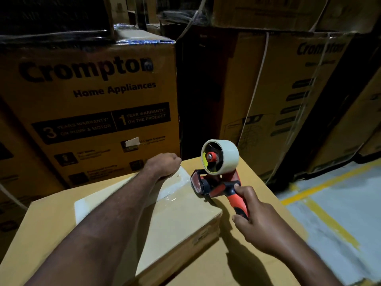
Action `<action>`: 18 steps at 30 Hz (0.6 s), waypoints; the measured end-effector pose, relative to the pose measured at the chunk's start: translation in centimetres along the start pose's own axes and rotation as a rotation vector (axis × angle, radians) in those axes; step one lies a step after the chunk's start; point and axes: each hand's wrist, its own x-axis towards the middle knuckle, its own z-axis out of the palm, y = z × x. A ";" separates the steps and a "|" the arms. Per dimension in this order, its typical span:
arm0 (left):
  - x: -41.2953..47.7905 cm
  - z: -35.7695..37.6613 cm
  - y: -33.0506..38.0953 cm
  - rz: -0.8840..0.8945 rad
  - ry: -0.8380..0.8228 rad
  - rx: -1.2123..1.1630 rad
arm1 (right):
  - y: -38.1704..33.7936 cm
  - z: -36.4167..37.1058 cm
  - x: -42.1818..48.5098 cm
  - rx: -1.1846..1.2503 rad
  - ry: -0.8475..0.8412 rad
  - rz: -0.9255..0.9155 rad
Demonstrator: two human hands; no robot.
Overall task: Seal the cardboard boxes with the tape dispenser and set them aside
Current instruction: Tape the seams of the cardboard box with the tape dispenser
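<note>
- Small cardboard box (177,221): flat, flaps closed, contents not visible. It lies on top of a larger cardboard box (261,201), also closed, which serves as the work surface.
- Strip of clear tape (181,178) runs across the small box's lid towards its far edge. The left forearm crosses over part of it.
- Left hand (162,165): reached across to the far edge of the small box, knuckles up, heel resting on the tape's far end. Fingers bend down past the edge and are hidden; cannot tell whether they pinch anything.
- Right hand (254,220): fingers wrapped tight round the red-and-black handle of the tape dispenser (214,185), thumb on the near side.
- Dispenser's front end sits low at the small box's right edge, beside the strip. Tape roll (223,156) stands up on top.
- Behind: tall "Crompton Home Appliances" carton (92,100) on the left, sealed. More printed cartons (288,89) on the right, bound with white strapping.
- Grey floor (340,213) with yellow lines on the right.
</note>
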 end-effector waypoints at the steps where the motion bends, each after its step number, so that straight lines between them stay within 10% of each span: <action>1: -0.2 -0.1 0.0 0.029 0.009 0.000 | 0.0 0.0 -0.3 0.028 -0.002 0.007; 11: -2.8 -1.7 -1.0 0.172 0.232 0.220 | -3.2 2.1 0.2 0.013 0.037 -0.032; 18: -4.7 0.9 1.3 0.262 0.044 0.008 | -1.1 0.4 0.9 0.036 -0.019 -0.025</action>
